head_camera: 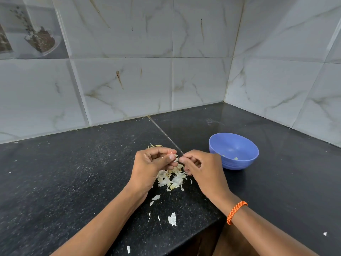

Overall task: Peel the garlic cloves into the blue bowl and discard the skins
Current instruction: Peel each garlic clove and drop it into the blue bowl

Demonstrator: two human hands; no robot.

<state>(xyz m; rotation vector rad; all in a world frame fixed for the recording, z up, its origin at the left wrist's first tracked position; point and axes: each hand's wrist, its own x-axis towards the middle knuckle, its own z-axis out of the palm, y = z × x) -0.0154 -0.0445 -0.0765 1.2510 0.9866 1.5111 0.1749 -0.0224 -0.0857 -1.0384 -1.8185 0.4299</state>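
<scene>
My left hand (153,163) and my right hand (201,167) meet fingertip to fingertip above the black counter, both pinching a small garlic clove (177,159) that is mostly hidden by the fingers. Directly under the hands lies a pile of pale garlic skins (172,179). The blue bowl (239,145) stands just right of my right hand, with a few pale pieces showing at its bottom.
Loose skin flakes (172,218) are scattered on the black counter (73,172) toward its front edge. Marble-look tiled walls form a corner behind and to the right. An orange braided band circles my right wrist (236,212).
</scene>
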